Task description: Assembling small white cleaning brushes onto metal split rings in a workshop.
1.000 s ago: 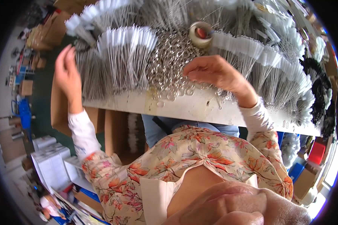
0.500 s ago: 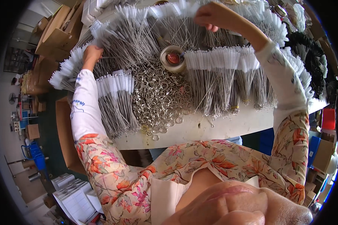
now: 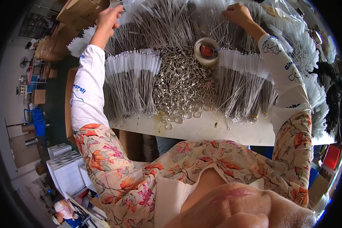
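Along the near edge of a white table (image 3: 205,132), a bare strip with open room for moving, dotted with a few loose rings (image 3: 168,126). Past the left edge, a cardboard box (image 3: 69,110) and dark green floor (image 3: 56,95). Just beyond the strip, a heap of metal rings (image 3: 182,85) between two front rows of wire-stemmed brushes, a left row (image 3: 132,81) and a right row (image 3: 245,85), stems toward the near edge, white bristles pointing away. At the far side of the heap, a pale roll (image 3: 206,62) with something red in its hollow. Farther back, crowded brushes (image 3: 171,26), stems slanting and crossing, with little room between. Above their left part, beyond the left row, the left hand (image 3: 109,21), fingers bent, close to white bristles. Well apart from it, the right hand (image 3: 239,14), fingers curled, over the crowded brushes to the right, beyond the pale roll. Cannot tell whether either is closed on a brush. At the far left, cardboard boxes (image 3: 81,15).
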